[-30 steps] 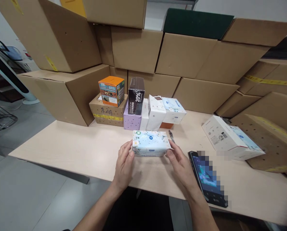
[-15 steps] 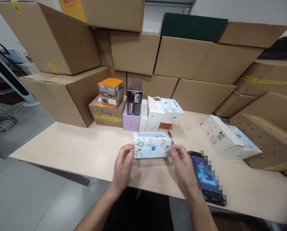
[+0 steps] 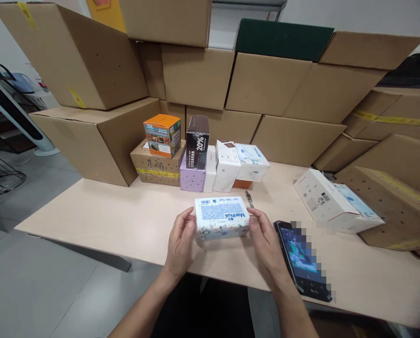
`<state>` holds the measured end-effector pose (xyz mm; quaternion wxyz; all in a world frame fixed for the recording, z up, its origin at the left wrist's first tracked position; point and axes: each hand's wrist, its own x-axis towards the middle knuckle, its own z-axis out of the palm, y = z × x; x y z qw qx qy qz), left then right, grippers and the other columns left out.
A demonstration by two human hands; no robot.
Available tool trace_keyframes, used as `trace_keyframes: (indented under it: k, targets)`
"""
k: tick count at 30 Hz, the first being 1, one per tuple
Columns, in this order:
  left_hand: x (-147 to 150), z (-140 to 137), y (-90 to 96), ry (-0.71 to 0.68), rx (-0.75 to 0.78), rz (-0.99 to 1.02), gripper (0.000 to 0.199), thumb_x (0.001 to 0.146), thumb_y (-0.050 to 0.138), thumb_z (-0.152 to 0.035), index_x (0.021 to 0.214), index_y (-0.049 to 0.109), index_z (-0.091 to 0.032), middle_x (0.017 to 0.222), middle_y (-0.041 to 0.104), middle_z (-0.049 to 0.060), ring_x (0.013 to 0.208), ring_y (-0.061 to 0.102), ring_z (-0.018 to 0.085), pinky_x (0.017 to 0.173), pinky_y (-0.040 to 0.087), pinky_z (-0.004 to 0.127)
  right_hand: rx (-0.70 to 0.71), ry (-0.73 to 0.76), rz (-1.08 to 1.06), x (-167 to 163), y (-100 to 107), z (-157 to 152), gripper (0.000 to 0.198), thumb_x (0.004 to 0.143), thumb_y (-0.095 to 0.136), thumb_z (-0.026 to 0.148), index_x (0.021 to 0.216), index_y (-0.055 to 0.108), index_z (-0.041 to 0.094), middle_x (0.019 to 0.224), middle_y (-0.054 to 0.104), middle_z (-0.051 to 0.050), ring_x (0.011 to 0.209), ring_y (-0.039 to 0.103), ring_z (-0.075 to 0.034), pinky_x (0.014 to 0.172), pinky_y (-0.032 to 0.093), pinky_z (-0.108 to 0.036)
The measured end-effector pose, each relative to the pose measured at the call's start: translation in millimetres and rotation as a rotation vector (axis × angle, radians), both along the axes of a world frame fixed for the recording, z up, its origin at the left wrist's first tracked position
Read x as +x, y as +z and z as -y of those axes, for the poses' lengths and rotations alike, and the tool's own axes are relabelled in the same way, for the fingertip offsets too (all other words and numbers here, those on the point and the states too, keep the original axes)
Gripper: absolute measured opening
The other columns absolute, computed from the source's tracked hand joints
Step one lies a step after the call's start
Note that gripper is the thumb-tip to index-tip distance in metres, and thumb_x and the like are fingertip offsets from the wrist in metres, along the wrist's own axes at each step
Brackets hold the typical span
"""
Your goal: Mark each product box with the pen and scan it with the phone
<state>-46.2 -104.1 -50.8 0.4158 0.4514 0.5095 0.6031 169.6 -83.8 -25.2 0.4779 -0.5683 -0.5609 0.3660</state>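
Note:
A white and pale-blue pack of tissues with floral print and blue "Manhua" lettering is held between my two hands, near the table's front edge. My left hand grips its left end, the thumb towards me. On the opposite end, my right hand holds it with thumb and fingers. The pack's printed face with a barcode is turned up, and its flowered side faces me. Just behind its right end lies a dark patterned pen-like item. A black phone with a lit screen rests beside my right wrist.
Across the table stand a taped carton, an orange box, a dark box, a purple box, white boxes and another tissue pack. A white box sits right. Large cardboard boxes wall the back.
The tissue pack has tipped in my hands, so its lettered face now shows where mainly the flowered side did before. Both hands stay at its ends.

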Motion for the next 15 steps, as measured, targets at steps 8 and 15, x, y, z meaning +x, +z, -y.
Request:
trace_keyframes:
  k: [8, 15]
  targets:
    - [-0.1, -0.5, -7.0, -0.007, 0.013, -0.035, 0.046, 0.096, 0.048, -0.047, 0.135, 0.053, -0.022, 0.113, 0.057, 0.007, 0.104, 0.058, 0.021, 0.093, 0.048, 0.037, 0.011, -0.005, 0.067, 2.6, -3.4, -1.8, 0.051, 0.094, 0.045, 0.063, 0.120, 0.058, 0.022, 0.120, 0.067, -0.010, 0.109, 0.062, -0.025, 0.086, 0.050, -0.035]
    - [2.4, 1.6, -7.2, -0.088, 0.181, -0.341, 0.040, 0.099, 0.044, -0.044, 0.136, 0.056, -0.032, 0.141, 0.037, 0.009, 0.134, 0.038, 0.026, 0.112, 0.037, 0.048, 0.023, 0.037, 0.057, 3.6, -7.4, -3.1, 0.048, 0.095, 0.043, 0.060, 0.118, 0.061, 0.021, 0.119, 0.067, -0.010, 0.105, 0.063, -0.024, 0.087, 0.049, -0.035]
